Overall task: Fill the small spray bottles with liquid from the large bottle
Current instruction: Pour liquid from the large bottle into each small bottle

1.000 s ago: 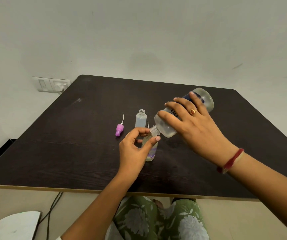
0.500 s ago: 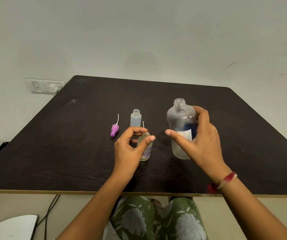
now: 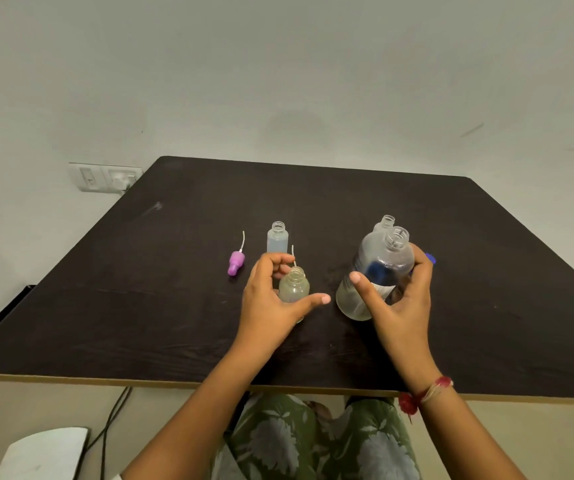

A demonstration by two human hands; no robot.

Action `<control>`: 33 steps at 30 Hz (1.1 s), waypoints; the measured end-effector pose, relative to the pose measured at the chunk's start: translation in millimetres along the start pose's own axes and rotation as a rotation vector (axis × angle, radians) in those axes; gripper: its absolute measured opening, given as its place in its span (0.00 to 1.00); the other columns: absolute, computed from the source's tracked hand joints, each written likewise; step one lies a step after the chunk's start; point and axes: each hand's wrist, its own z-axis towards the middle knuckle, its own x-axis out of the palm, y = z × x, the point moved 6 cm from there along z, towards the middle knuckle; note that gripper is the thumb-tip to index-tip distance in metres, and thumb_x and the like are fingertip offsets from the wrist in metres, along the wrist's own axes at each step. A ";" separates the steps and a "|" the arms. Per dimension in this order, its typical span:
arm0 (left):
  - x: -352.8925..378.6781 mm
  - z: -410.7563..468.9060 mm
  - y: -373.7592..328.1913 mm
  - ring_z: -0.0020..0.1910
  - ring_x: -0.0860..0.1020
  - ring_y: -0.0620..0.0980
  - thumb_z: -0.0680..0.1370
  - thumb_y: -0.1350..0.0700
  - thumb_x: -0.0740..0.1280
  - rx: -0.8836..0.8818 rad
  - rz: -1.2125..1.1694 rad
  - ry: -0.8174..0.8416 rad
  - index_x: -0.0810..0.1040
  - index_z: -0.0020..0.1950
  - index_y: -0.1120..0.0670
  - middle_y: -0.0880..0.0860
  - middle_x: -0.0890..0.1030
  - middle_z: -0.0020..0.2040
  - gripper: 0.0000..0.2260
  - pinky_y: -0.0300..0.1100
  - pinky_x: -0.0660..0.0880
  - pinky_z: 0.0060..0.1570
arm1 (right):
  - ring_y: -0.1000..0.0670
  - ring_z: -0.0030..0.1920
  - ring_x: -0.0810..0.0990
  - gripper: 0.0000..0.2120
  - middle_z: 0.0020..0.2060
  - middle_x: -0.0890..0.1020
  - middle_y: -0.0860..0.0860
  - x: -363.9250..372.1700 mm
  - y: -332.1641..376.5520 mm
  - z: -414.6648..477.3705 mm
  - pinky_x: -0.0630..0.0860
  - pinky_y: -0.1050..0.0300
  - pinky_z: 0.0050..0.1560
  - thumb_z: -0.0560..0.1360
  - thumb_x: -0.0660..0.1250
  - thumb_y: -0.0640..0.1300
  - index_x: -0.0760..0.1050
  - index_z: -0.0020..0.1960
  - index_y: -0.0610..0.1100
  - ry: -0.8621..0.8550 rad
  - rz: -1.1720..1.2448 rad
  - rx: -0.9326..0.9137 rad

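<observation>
The large clear bottle (image 3: pixel 379 271) with a blue and white label stands uncapped right of centre on the dark table (image 3: pixel 174 323), leaning slightly. My right hand (image 3: pixel 403 306) grips it from the right and front. My left hand (image 3: pixel 268 303) curls round a small clear spray bottle (image 3: pixel 294 289), which is open and upright, with the thumb across its front. Another open small bottle (image 3: pixel 277 239) holding pale liquid stands behind it. A third small bottle's neck (image 3: pixel 387 221) shows behind the large bottle. A pink spray cap (image 3: pixel 236 263) with its tube lies to the left.
A thin white tube (image 3: pixel 293 254) sticks up behind my left fingers, its cap hidden. A blue cap (image 3: pixel 431 259) peeks out behind my right hand. A wall socket (image 3: pixel 105 176) sits at far left, and cables (image 3: pixel 112 420) hang below the table's front edge.
One second ago my right hand held the large bottle tipped over the small bottle's mouth. It has since turned the bottle upright and moved it right, down to the table.
</observation>
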 end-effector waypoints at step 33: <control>-106.7 97.0 40.3 0.50 0.76 0.47 0.67 0.56 0.78 -0.040 0.183 -0.305 0.66 0.66 0.52 0.51 0.75 0.53 0.32 0.35 0.72 0.49 | 0.58 0.56 0.74 0.34 0.55 0.74 0.62 14.5 -21.9 -6.9 0.71 0.63 0.53 0.66 0.77 0.47 0.63 0.66 0.52 0.178 -0.105 0.227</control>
